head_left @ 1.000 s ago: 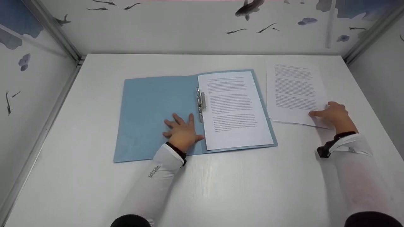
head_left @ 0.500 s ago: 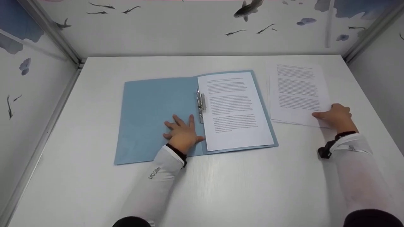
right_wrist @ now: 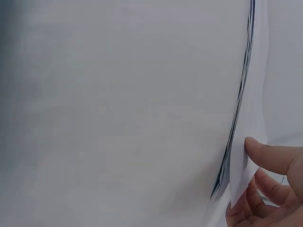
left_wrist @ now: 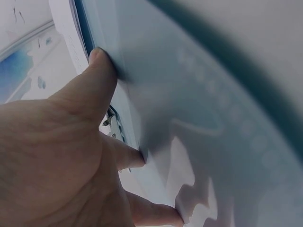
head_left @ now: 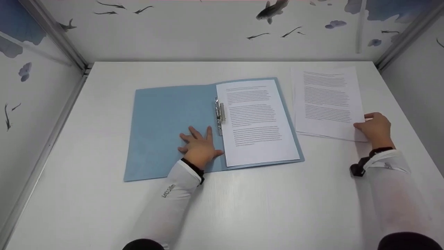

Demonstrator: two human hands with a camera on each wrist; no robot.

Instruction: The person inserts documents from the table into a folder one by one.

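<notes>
A light blue folder (head_left: 163, 118) lies spread flat on the white table, with a printed sheet (head_left: 256, 121) on its right side beside a metal clip (head_left: 220, 116) at the spine. My left hand (head_left: 199, 149) rests with fingers spread on the folder's left side, thumb tip close to the sheet's edge. To the right lies a small stack of printed paper (head_left: 326, 100). My right hand (head_left: 377, 130) pinches the right edge of the top paper near its lower corner. In the right wrist view, that paper (right_wrist: 251, 113) lifts away from other sheets at its edge, between thumb and fingers.
The white table (head_left: 249, 205) runs up to a back wall (head_left: 194, 31) printed with fish and plants. Side panels with metal frame rails (head_left: 62, 38) stand at left and right. Both forearms wear white sleeves (head_left: 177, 191).
The right hand has shifted slightly right, its thumb moving from on top of the paper to its edge. The top sheet slid a little to the right. The left hand stays in place.
</notes>
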